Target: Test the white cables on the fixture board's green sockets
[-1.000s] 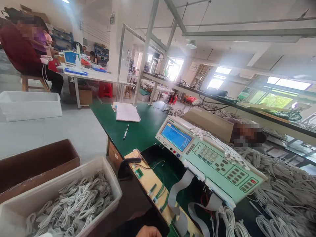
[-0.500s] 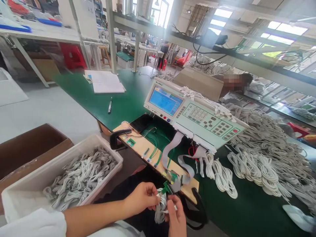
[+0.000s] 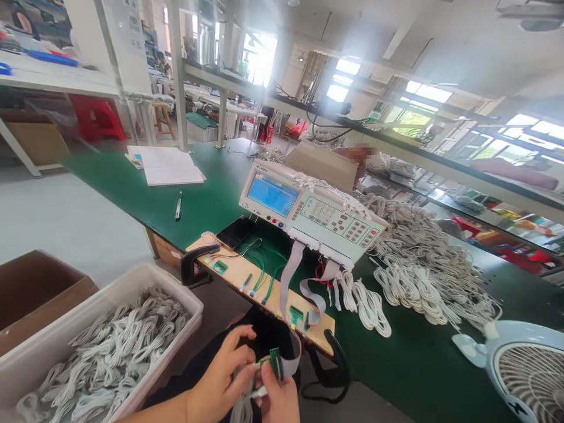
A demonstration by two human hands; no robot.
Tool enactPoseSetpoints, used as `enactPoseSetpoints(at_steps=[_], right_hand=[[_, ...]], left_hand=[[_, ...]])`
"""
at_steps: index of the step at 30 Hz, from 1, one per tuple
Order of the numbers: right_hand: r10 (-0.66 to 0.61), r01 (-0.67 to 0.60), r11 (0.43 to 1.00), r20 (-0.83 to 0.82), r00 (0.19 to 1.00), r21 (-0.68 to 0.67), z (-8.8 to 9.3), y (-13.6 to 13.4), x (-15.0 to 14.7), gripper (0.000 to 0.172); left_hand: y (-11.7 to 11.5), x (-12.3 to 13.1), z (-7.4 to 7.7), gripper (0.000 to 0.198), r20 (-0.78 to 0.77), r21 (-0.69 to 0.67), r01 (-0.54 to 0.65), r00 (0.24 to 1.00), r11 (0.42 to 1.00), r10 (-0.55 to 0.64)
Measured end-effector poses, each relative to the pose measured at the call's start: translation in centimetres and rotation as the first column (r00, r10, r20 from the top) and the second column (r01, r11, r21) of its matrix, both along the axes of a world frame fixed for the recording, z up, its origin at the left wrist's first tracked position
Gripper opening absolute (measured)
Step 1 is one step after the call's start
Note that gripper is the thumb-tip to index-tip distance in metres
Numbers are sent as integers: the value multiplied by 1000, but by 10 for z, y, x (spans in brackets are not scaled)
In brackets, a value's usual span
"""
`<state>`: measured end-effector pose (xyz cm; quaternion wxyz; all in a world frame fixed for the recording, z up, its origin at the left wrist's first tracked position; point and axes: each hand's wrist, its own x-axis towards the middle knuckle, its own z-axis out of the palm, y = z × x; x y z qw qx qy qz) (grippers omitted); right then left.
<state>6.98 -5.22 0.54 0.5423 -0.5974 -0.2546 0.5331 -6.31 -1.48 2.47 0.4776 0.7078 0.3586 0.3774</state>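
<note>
In front of my lap, my left hand [image 3: 231,367] pinches the end of a white cable [image 3: 241,410], some fingers raised. My right hand [image 3: 279,393] is closed beside it, its thumb against a small green circuit board [image 3: 275,363]. A grey ribbon cable [image 3: 291,359] runs from that board up to the wooden strip. The cable's coiled part hangs below my hands, and a white end [image 3: 259,392] shows by my right fingers. The fingers partly hide where the cable end meets the board.
A tester with a blue screen [image 3: 273,195] stands on the green table [image 3: 211,170], behind a clamped wooden board [image 3: 233,276]. Coiled cables [image 3: 414,288] lie to the right, near a fan [image 3: 524,370]. A white bin [image 3: 194,294] of cables and a cardboard box [image 3: 44,294] are at left.
My view has swung right, bringing the fan in. My hands have come closer together around the board, and the right thumb now lies against it. The ribbon cable is drawn nearer to me.
</note>
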Motion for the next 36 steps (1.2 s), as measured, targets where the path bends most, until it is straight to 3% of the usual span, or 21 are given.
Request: enactPoseSetpoints(at_steps=[3, 6, 10, 14, 15, 18, 21, 24, 28, 31, 34, 36], right_hand=[[-30, 19, 996, -145, 989, -82, 6, 4, -15, 41], [8, -7, 996, 17, 1000, -87, 15, 11, -17, 41], [106, -97, 994, 210, 972, -52, 21, 16, -2, 36], [-169, 182, 983, 223, 960, -36, 32, 23, 31, 36], [-190, 208, 977, 237, 953, -52, 36, 24, 40, 36], [-51, 77, 992, 246, 968, -99, 44, 28, 57, 37], [-51, 66, 995, 203, 978, -71, 31, 20, 56, 45], [-63, 91, 990, 240, 969, -108, -3, -4, 38, 57], [147, -139, 981, 47, 988, -135, -38, -37, 4, 63], [206, -200, 971, 32, 978, -134, -36, -44, -7, 68], [220, -212, 968, 47, 974, -134, -26, -40, -5, 65], [239, -235, 967, 29, 971, -98, -21, -39, -5, 62]], left_hand=[[-1, 2, -9, 25, 169, -191, 92, 984, 977, -60], [-3, 7, -21, 27, 226, -327, 161, 970, 931, -89], [-6, 6, -31, 32, 61, -307, 44, 998, 951, -27], [-10, -1, -39, 37, 11, -359, -24, 999, 933, 30], [-10, -1, -41, 37, 16, -388, -46, 998, 920, 56], [-5, 1, -49, 34, 77, -468, -69, 990, 881, 119], [3, 8, -58, 33, 102, -537, -96, 979, 838, 178], [9, 14, -63, 37, 113, -610, -146, 957, 779, 267], [9, 19, -59, 40, 186, -679, -98, 936, 728, 300], [9, 21, -48, 41, 216, -668, -16, 952, 744, 215], [12, 21, -37, 38, 226, -595, 31, 965, 803, 130], [11, 18, -34, 33, 204, -521, 2, 971, 853, 122]])
